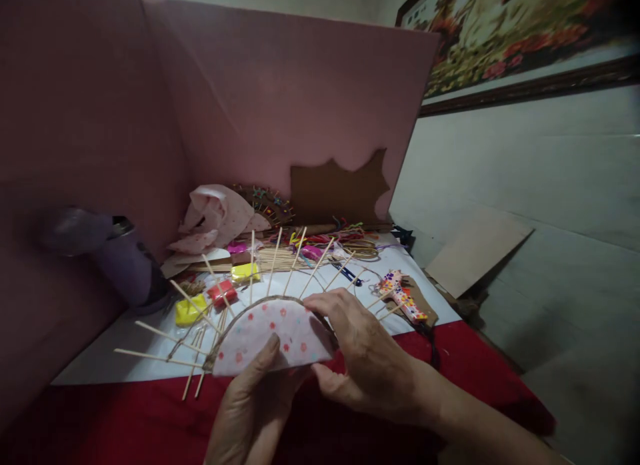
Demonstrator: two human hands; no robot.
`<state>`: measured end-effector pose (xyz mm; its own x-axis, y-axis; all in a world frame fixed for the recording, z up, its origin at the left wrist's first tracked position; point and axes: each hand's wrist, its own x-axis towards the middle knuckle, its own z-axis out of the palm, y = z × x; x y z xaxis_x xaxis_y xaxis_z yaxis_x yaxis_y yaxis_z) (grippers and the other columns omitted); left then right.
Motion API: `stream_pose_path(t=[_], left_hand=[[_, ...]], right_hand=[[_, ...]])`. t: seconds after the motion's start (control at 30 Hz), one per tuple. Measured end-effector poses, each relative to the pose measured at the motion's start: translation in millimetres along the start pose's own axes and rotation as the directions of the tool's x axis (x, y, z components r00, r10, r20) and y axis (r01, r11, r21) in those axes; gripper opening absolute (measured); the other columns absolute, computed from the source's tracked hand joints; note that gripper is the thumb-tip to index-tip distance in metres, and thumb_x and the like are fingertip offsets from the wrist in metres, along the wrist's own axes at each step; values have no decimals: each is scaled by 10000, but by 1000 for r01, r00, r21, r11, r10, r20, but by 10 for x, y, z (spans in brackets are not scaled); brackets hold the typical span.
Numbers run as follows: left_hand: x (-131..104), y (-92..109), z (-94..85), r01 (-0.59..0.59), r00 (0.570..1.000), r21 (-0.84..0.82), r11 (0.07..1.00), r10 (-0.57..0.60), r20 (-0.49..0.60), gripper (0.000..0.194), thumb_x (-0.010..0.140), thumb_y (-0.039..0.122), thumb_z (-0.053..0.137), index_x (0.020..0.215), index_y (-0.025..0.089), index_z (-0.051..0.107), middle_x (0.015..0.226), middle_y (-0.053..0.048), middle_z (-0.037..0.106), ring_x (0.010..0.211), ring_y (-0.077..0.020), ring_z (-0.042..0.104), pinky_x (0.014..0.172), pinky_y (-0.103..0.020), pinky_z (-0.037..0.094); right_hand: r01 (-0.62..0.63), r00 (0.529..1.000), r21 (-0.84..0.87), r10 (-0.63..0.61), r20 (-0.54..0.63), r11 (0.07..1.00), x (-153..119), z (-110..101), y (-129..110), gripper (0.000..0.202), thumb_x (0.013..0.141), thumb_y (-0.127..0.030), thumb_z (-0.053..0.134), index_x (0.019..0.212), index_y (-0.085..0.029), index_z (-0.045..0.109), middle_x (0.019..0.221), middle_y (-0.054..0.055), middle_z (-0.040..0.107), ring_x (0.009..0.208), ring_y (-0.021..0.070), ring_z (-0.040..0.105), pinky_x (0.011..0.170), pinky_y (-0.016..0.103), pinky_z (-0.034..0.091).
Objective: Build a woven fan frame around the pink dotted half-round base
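Note:
A half-round piece covered in white floral cloth (255, 341) is held between my two hands over the table's front part. Brown cord edges its curve, and several thin wooden sticks (274, 261) fan outward from it. My left hand (255, 391) grips the lower edge, with the thumb lying on the flowered face and the other fingers behind. My right hand (365, 358) is closed around the right end, fingers over the curved rim and thumb near the straight bottom edge. The fingers behind the piece are hidden.
Yellow clay packets (190, 309), a red packet (221, 293), loose sticks (280, 258) and a dark blue cutter (347, 273) lie behind. A dotted glue gun (403, 295) rests on cardboard at right. A purple bottle (133, 268) stands left; crumpled cloth (215, 215) and cut cardboard (335, 191) are farther back.

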<state>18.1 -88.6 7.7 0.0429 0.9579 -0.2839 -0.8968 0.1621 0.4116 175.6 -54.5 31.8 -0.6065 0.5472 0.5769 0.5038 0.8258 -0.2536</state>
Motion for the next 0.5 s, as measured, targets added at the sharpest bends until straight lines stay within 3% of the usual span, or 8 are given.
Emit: stream_pose_path(t=[0.07, 0.13, 0.2, 0.27, 0.33, 0.5], left_hand=[[-3, -10, -5, 4, 1000, 34, 999, -4, 4, 451, 810, 37, 506, 1217, 227, 543, 1041, -113, 693, 970, -258, 645, 855, -450, 519], [-5, -11, -43, -14, 1000, 58, 998, 13, 9, 481, 804, 25, 501, 1229, 248, 539, 1057, -108, 690, 1001, -269, 631, 860, -474, 511], [-12, -9, -81, -37, 999, 72, 997, 37, 9, 510, 804, 21, 497, 1243, 279, 527, 1064, -95, 690, 1038, -281, 612, 879, -515, 487], [-21, -7, -109, -46, 999, 83, 996, 47, -4, 527, 804, 22, 497, 1254, 296, 514, 1062, -87, 691, 1050, -281, 606, 894, -521, 474], [-19, -10, -135, -44, 999, 87, 995, 46, -12, 534, 806, 30, 497, 1270, 294, 498, 1075, -92, 685, 1058, -281, 601, 902, -504, 473], [50, -39, -241, -38, 999, 88, 995, 38, 11, 565, 793, 42, 508, 1303, 280, 460, 1124, -104, 663, 1050, -301, 602, 895, -509, 476]], right_hand=[[26, 999, -47, -28, -43, 999, -77, -25, -35, 543, 705, -158, 600, 1218, -134, 425, 1232, 151, 497, 1124, 274, 439, 953, 448, 390], [-6, 981, -84, -11, -196, 996, -161, -56, -23, 455, 744, -144, 592, 1181, -163, 466, 1209, 134, 520, 1114, 263, 464, 942, 445, 393], [-99, 915, -94, 53, -401, 991, -233, -79, 32, 306, 768, -105, 577, 1058, -193, 533, 1059, 94, 582, 1006, 232, 524, 886, 422, 418], [-201, 844, -70, 136, -518, 977, -280, -80, 101, 178, 783, -76, 564, 909, -202, 572, 895, 59, 594, 876, 204, 550, 806, 389, 438], [-259, 825, -50, 194, -530, 965, -300, -57, 148, 119, 791, -86, 568, 821, -198, 593, 828, 48, 582, 813, 195, 542, 750, 371, 436], [-344, 851, -139, 246, -465, 929, -271, 58, 99, 57, 787, -193, 610, 800, -215, 661, 900, 56, 598, 890, 228, 504, 799, 416, 381]])
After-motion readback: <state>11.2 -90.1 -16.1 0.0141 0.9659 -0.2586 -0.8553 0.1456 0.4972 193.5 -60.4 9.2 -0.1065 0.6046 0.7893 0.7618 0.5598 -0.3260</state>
